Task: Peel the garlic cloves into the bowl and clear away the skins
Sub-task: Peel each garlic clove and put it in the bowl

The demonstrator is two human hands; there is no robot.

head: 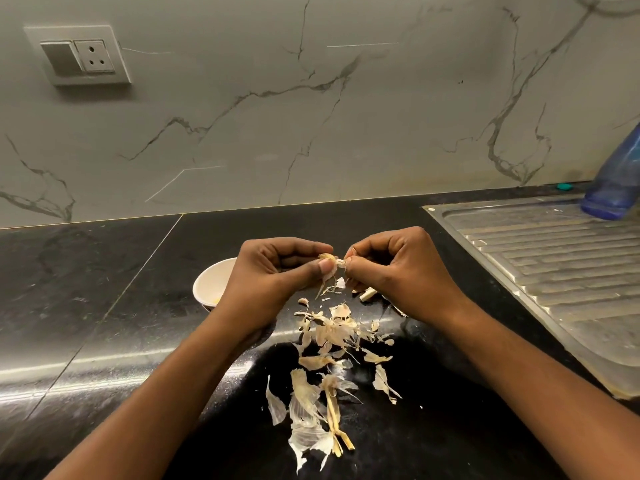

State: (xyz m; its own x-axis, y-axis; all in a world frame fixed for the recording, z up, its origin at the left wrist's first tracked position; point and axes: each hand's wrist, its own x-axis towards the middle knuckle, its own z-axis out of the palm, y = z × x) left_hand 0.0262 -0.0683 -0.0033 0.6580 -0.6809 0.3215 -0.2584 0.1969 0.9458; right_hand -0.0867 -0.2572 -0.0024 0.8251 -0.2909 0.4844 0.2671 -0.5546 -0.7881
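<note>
Pinching a small clove (pixel 329 263) between them, both hands (pixel 277 271) (pixel 398 271) tug its papery, probably brittle skin; grip the loose tip. Bowl (pixel 211 282) waits just beside.

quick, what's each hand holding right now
Left hand: closed, pinching the garlic clove.
Right hand: closed, pinching the same clove from the other side.

bowl (pixel 212 284): right half hidden behind the left hand (pixel 273 282); contents barely visible.
garlic clove (pixel 331 262): mostly covered by that hand's fingers (pixel 322 266) and the right hand (pixel 398 271).
blue bottle (pixel 614 178): blurred, cut off by the right edge.
teal object (pixel 563 186): too small to tell.
</note>
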